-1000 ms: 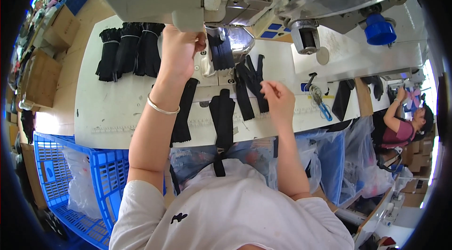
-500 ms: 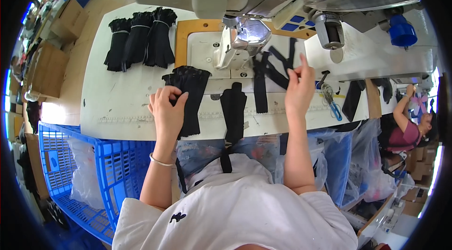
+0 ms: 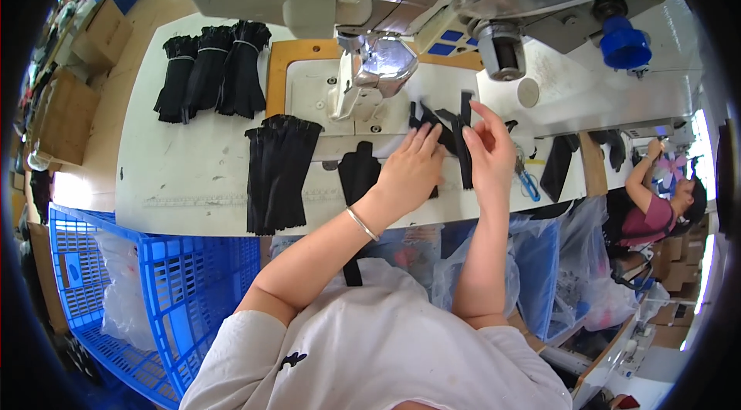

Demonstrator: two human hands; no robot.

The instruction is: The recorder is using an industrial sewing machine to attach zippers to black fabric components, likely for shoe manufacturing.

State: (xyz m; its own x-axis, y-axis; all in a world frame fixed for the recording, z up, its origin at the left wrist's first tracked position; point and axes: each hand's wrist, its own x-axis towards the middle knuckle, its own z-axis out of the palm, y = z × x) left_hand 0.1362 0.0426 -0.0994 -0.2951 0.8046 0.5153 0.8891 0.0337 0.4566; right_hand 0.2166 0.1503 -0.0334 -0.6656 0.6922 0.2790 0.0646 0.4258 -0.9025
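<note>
My right hand, to the right of the sewing head, pinches a narrow black fabric strip that stands nearly upright. My left hand lies with stretched fingers over other black strips just beside it; its palm hides part of them. Left of that hand, a small stack of black strips rests on the table, partly under my forearm. A wider fanned bundle of black strips lies farther left, untouched. The sewing machine's lit head stands beyond my hands.
Three tied black bundles lie at the table's far left. Blue-handled snips and another black piece are to the right. A blue plastic crate stands below the left table edge. A co-worker sits at far right.
My left hand has left the fanned bundle and moved right onto the strips by the sewing head. My right hand now holds one strip more upright. The whole view has shifted slightly.
</note>
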